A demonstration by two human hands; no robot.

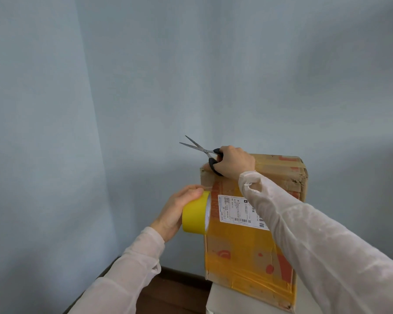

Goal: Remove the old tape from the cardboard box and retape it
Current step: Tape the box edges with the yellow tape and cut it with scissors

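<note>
Fingers (194,191) grip tape roll (194,214) beside box (241,248).

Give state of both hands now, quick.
Left hand: grips the yellow tape roll.
Right hand: grips the black-handled metal scissors, blades apart.

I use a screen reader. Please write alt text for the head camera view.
A person's left hand holds a yellow tape roll at the edge of an upright cardboard box, while the right hand grips open scissors near its top. A pale blue wall is behind.
</note>
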